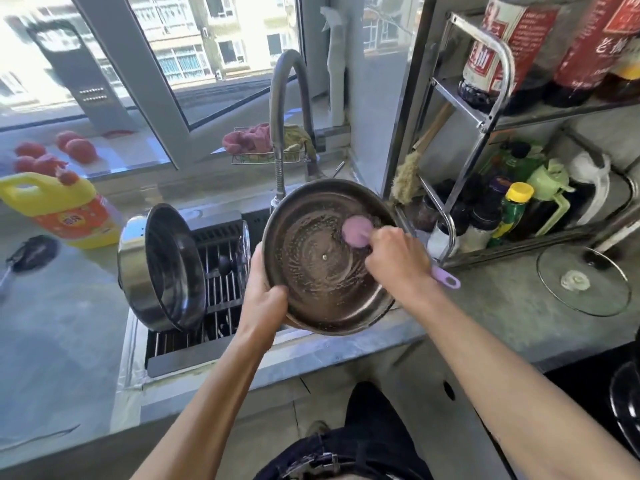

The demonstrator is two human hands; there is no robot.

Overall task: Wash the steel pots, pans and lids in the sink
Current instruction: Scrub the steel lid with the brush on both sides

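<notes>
Lid [322, 268]: a round steel lid is held tilted over the right part of the sink, its inner face turned toward the camera; soapy swirls are seen across that face, and a small rivet at its centre.
Left hand [265, 292]: the lid's lower left rim is gripped, thumb curled over the inner edge, fingers hidden behind.
Right hand [394, 258]: a brush is held, fingers curled round its handle; the grip is tight on the handle.
Brush [356, 230]: a pink round head is pressed against the upper right of the lid's inner face; the handle's looped end sticks out below the right hand.
Pot [162, 268]: a steel pot is laid on its side at the left of the sink, its dark inside facing right, resting on the rack.
Rack [218, 289]: a barred rack is set in the sink; another lid stands on edge behind the pot, just left of the held lid.
Faucet [280, 133]: a curved grey neck is arched over the sink, its outlet just behind the lid's top rim.
Bottle [65, 206]: a yellow detergent bottle is lying on the counter, left of the sink.
Glass lid [585, 282]: laid flat on the counter, well right of the sink.
Shelf [485, 123]: a wire shelf with sauce bottles is standing at the right.
</notes>
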